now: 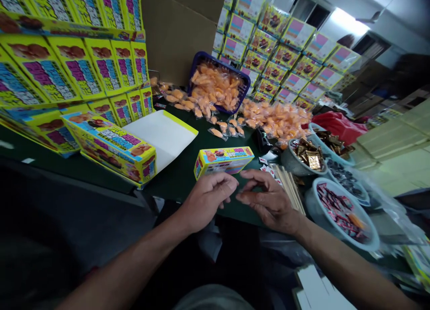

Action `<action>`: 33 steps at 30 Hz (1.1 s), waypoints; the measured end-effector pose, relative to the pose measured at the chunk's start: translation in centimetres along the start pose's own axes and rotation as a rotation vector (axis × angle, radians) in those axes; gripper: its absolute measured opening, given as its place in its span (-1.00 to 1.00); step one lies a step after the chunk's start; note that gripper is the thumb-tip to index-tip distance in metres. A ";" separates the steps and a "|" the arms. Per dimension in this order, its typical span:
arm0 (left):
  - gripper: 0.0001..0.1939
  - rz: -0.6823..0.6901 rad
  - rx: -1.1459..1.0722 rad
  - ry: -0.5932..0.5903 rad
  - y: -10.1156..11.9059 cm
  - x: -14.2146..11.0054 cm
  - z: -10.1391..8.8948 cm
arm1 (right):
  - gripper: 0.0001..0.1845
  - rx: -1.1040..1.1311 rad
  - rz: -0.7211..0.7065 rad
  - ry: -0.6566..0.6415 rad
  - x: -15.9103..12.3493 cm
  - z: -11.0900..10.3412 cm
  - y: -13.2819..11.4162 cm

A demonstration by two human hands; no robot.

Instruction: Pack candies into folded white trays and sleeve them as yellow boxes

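Note:
My left hand (211, 194) is over the front edge of the green table, its fingers curled with the thumb pressed against them; whatever may be inside is hidden. Facing it, my right hand (267, 198) has its fingers bent but apart, with nothing seen between them. A narrow gap separates the two hands. Just behind them a small yellow printed box (223, 160) stands on the table, touched by neither hand as far as I can tell. Wooden sticks (288, 187) and small white-and-red packets (268, 167) lie beside my right hand.
Left are stacked yellow boxes (67, 68) and a larger box (114, 144) on an open carton. Behind, a purple basket (247, 88) holds wrapped orange pieces; more lie in a heap (275, 117). Right stand bowls of packets, including a pale blue bowl (371, 234) and a grey bowl (290, 162).

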State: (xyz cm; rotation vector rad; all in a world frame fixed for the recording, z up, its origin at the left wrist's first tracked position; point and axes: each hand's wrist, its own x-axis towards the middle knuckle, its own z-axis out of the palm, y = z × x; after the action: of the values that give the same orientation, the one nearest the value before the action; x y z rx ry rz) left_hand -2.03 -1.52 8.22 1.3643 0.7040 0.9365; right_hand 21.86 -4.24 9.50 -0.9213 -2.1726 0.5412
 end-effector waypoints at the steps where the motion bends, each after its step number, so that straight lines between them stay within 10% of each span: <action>1: -0.55 -0.077 -0.086 -0.040 0.0 -0.1 0.3 | -0.63 0.007 0.023 -0.003 -0.2 0.0 0.0; 11: -0.73 -0.138 -0.200 0.043 -0.1 -0.3 2.7 | -0.67 0.038 0.021 0.034 -1.3 0.4 -1.7; 21: -0.81 0.063 0.090 0.357 0.1 0.7 3.8 | -0.60 0.756 0.692 0.211 -0.5 1.7 -2.8; 33: -0.81 0.319 0.749 0.294 3.3 10.9 -1.5 | -0.69 0.837 0.757 0.436 7.5 0.6 1.6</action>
State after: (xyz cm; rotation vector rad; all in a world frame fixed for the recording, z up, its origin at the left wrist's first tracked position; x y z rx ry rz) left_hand 1.46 8.56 12.42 2.0610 1.1560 1.2013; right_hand 18.44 2.34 11.45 -1.1855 -0.9782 1.3255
